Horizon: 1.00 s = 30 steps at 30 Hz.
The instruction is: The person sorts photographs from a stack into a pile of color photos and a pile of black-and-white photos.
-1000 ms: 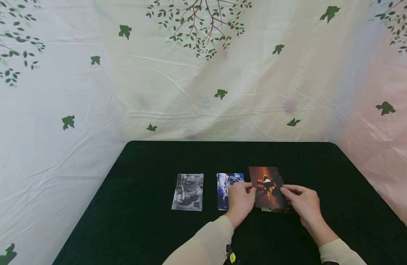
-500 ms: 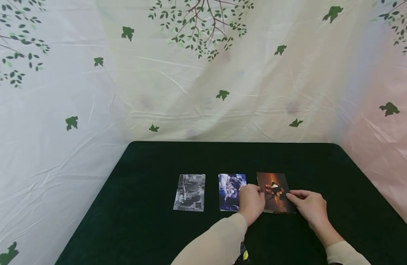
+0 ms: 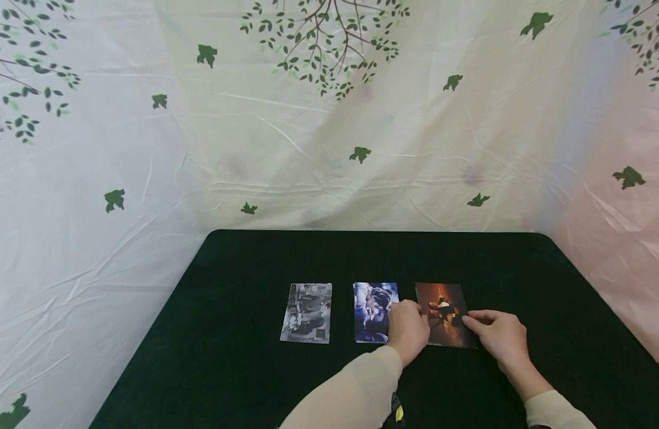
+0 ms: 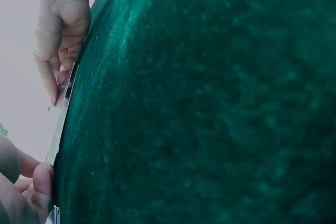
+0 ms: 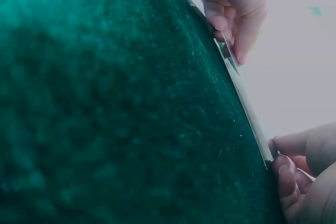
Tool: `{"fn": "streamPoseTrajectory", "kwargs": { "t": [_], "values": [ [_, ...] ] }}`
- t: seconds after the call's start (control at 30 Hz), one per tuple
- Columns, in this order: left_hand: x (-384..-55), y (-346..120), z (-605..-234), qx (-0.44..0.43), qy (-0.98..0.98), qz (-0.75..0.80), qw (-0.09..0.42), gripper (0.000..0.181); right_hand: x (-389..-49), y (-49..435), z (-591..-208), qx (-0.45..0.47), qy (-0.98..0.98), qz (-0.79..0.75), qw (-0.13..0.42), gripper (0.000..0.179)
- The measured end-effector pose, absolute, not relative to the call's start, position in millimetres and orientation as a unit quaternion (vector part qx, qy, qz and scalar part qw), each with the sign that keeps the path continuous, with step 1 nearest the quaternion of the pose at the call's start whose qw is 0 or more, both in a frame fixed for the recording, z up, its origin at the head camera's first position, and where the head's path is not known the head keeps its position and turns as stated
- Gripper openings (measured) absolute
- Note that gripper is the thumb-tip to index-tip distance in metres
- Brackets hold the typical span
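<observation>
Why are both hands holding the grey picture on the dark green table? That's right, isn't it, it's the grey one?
Not quite: the left hand and right hand hold the orange-brown picture, not the grey picture, as the head view shows. The dark green table is right.

Three card piles and two hands are seen between four and seven o'clock; one desk is counted

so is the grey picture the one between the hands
No, the left hand and right hand flank the orange picture, while the grey picture lies apart at the left.
</observation>
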<state>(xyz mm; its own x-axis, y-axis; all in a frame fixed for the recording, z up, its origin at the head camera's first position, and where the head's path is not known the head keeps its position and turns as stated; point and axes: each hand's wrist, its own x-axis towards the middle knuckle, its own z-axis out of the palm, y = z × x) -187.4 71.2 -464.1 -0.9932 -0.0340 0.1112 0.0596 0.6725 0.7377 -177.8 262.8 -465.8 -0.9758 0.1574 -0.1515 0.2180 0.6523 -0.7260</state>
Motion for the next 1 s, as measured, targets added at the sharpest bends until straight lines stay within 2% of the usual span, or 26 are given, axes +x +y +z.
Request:
{"fn": "streamPoseTrajectory", "kwargs": {
  "t": [0.67, 1.0],
  "values": [
    [-188, 73, -470, -0.024, -0.927, -0.370, 0.061, 0.011, -178, 259, -468, 0.098, 0.920, -0.379, 0.026, 0.044],
    [-188, 75, -476, -0.035, -0.925, -0.365, 0.098, 0.012, -178, 258, -466, 0.088, 0.929, -0.360, 0.020, 0.042]
  ]
}}
